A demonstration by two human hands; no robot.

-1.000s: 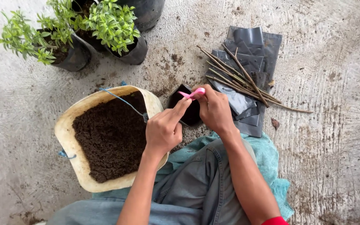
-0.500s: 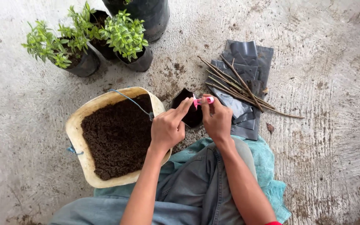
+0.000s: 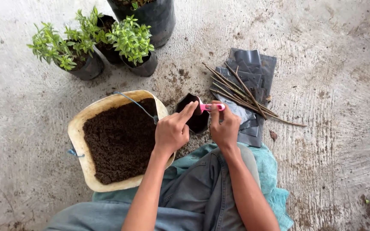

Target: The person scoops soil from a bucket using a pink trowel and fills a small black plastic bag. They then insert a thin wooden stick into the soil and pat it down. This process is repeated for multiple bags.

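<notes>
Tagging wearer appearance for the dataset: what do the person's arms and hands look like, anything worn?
Both forearms are bare to the bottom edge of the picture, with no sleeves visible. The left hand and right hand wear no gloves. No rings, watch or bracelet show from this view. The fingers are bare too; nails are too small to judge. There are no markings or straps on either arm.

A small black planting bag (image 3: 195,116) stands open on the concrete floor (image 3: 330,128), touching the soil basin's right edge. A pink-handled tool (image 3: 213,106) lies level across its mouth.
</notes>
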